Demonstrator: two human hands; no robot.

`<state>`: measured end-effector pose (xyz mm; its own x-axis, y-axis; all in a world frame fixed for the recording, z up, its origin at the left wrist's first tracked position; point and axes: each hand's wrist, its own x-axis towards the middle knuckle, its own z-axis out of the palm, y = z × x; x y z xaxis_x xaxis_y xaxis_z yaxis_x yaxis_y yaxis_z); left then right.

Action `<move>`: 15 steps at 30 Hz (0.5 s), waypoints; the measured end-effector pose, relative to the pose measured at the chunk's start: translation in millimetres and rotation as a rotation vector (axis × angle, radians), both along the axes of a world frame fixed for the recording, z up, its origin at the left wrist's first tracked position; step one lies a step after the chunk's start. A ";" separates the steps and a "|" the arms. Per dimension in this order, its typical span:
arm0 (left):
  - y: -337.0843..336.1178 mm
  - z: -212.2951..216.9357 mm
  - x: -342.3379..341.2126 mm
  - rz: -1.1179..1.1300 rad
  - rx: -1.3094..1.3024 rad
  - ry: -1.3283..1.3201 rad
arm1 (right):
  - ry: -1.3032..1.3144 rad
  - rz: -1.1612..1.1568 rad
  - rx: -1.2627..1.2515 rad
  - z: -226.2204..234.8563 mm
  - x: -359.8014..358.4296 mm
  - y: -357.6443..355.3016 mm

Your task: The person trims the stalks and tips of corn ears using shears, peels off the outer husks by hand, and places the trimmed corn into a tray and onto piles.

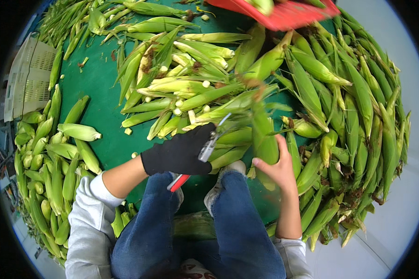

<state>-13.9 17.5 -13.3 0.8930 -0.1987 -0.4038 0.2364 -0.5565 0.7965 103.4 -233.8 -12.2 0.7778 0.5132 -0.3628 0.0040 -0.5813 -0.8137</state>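
Ear of corn in hand amid heaps of green husks

In the head view, a green ground sheet (97, 69) spreads beneath a seated worker, whose jeans (149, 218) and pale shoes (230, 169) frame its near edge. Smooth, pale grey floor (386, 228) curves along the right side of the room. A cream slatted crate (32, 83) stands at the far left, and a red container (288, 16) with corn in it, blurred, juts in from the top edge. Heaps of unshucked corn flank the worker: a left heap (46, 186) and a larger right heap (358, 121). A loose central pile (191, 93) lies between them, scattered with small pale cut pieces (178, 111).

The worker's bare right hand (281, 165) grasps one ear of corn (264, 139), thumb against the husk, just in front of the central pile. Its husk is wrapped and bright green; brownish silk at the far end and the near tip are smeared by blur. The black-gloved left hand (177, 153) is wrapped around red-handled shears (207, 149), their grey metal blades angled toward the ear; whether they touch it cannot be told.
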 end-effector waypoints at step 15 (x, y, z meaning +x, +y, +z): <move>37.6 -25.5 11.6 0.123 0.450 -0.113 | 0.037 0.070 0.128 -12.6 -12.9 -9.9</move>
<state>-2.2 55.1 -38.8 0.9423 0.0837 -0.3240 0.2479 -0.8250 0.5078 90.5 -243.7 -24.8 0.7261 0.6094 -0.3186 0.0098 -0.4724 -0.8813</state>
